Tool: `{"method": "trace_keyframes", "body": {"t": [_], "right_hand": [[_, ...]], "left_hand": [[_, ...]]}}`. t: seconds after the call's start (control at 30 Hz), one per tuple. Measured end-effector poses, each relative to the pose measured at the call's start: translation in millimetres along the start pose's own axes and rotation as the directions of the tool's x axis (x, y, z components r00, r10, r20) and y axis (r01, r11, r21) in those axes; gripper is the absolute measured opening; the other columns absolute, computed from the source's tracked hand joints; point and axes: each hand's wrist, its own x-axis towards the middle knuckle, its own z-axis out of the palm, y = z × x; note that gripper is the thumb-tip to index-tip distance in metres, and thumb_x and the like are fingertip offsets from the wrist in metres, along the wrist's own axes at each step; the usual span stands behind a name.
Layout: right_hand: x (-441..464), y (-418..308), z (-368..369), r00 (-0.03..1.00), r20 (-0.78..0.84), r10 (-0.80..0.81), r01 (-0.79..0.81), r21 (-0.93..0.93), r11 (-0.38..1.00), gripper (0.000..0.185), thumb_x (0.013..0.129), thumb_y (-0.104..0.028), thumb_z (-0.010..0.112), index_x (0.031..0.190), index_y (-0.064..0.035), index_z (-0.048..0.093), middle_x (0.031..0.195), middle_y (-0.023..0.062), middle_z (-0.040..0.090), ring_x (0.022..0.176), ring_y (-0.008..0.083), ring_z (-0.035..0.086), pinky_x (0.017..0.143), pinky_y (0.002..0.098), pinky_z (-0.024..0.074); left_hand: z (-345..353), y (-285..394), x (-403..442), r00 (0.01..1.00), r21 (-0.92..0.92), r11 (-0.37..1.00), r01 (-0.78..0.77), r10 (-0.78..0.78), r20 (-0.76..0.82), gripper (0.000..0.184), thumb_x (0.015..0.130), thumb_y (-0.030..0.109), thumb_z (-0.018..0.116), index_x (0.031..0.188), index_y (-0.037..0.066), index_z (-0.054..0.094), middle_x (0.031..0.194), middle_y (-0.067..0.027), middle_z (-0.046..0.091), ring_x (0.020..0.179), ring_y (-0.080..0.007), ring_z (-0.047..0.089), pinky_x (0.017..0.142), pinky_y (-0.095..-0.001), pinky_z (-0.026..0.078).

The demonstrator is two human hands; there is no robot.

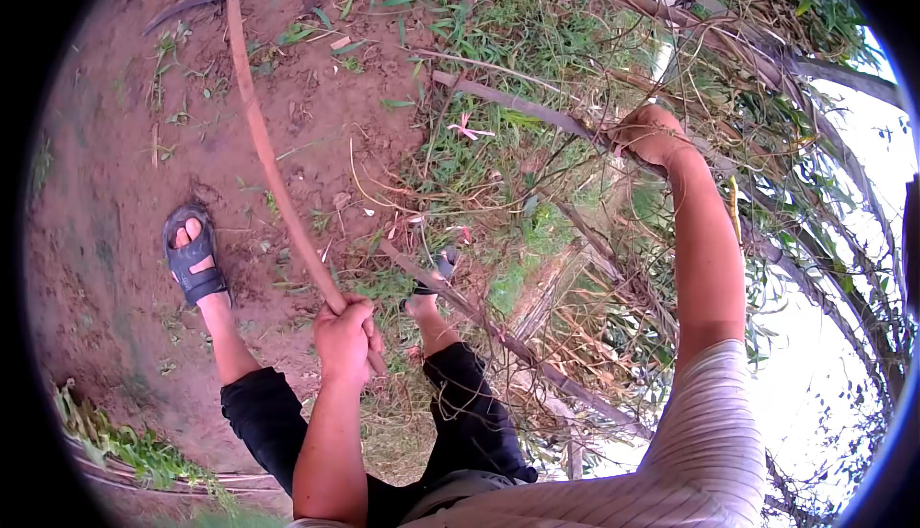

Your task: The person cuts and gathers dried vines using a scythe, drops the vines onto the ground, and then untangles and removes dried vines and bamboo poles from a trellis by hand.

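My left hand (343, 338) is closed round the lower end of a hoe's long wooden handle (271, 169). The handle slants away from me over the soil. At its far end the hoe's dark curved blade (184, 9) lies near the ground, seen edge-on. My right arm reaches out to the right, and my right hand (650, 135) is closed on a weathered wooden stick (522, 104) among dry vines. Its fingers are partly hidden by thin stems, so I cannot tell whether it also grips vines.
Bare reddish soil (115, 231) lies on the left, with grass (441, 1) beside it. A second stick (565, 381) slants past my sandalled foot (446, 264). Tangled vines and poles (767, 68) form a fence-like barrier on the right. A pink scrap (470, 129) lies in the grass.
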Motion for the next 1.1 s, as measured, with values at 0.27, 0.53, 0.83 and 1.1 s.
{"method": "trace_keyframes", "body": {"t": [0.27, 0.53, 0.83, 1.1], "right_hand": [[-17.8, 14.8, -3.9, 0.959, -0.076, -0.271, 0.281, 0.199, 0.939, 0.019, 0.088, -0.014, 0.063, 0.098, -0.0013, 0.073, 0.091, 0.008, 0.071, 0.08, 0.0173, 0.064, 0.079, 0.0315, 0.0489], [-21.2, 25.9, 20.5, 0.927, -0.337, -0.167, 0.296, 0.381, 0.876, 0.021, 0.095, -0.021, 0.057, 0.091, -0.002, 0.066, 0.076, 0.0034, 0.066, 0.067, 0.0134, 0.058, 0.063, 0.0282, 0.0463], [-50.6, 37.5, -23.4, 0.949, -0.303, -0.089, 0.244, 0.521, 0.818, 0.019, 0.094, -0.021, 0.063, 0.092, -0.0026, 0.064, 0.079, 0.0014, 0.066, 0.069, 0.0105, 0.058, 0.064, 0.0254, 0.0463], [-49.5, 12.1, 2.1, 0.87, -0.291, -0.399, 0.408, -0.031, 0.913, 0.014, 0.083, -0.016, 0.07, 0.096, -0.014, 0.072, 0.092, 0.008, 0.072, 0.084, 0.0257, 0.069, 0.075, 0.035, 0.0538]], "left_hand": [[-3.2, 1.5, -1.3, 1.0, 0.007, 1.0, 0.006, -0.006, -0.024, 0.008, 0.085, 0.003, 0.06, 0.09, 0.004, 0.054, 0.056, -0.0016, 0.047, 0.036, -0.0131, 0.041, 0.033, -0.0287, 0.035], [0.3, 3.8, -5.5, 1.0, 0.027, 1.0, 0.006, -0.005, -0.023, 0.008, 0.086, 0.004, 0.06, 0.09, 0.005, 0.054, 0.055, -0.0014, 0.047, 0.036, -0.0132, 0.042, 0.033, -0.0292, 0.035], [-0.1, 2.8, -3.6, 1.0, 0.018, 1.0, 0.014, -0.014, -0.023, 0.007, 0.085, 0.005, 0.059, 0.09, 0.005, 0.054, 0.055, -0.0018, 0.047, 0.036, -0.0136, 0.041, 0.033, -0.0303, 0.036], [-4.4, -2.6, 1.0, 0.999, 0.026, 0.999, -0.031, 0.031, -0.021, 0.008, 0.085, 0.004, 0.059, 0.091, 0.005, 0.054, 0.056, -0.0017, 0.046, 0.036, -0.0137, 0.041, 0.033, -0.0298, 0.036]]}}
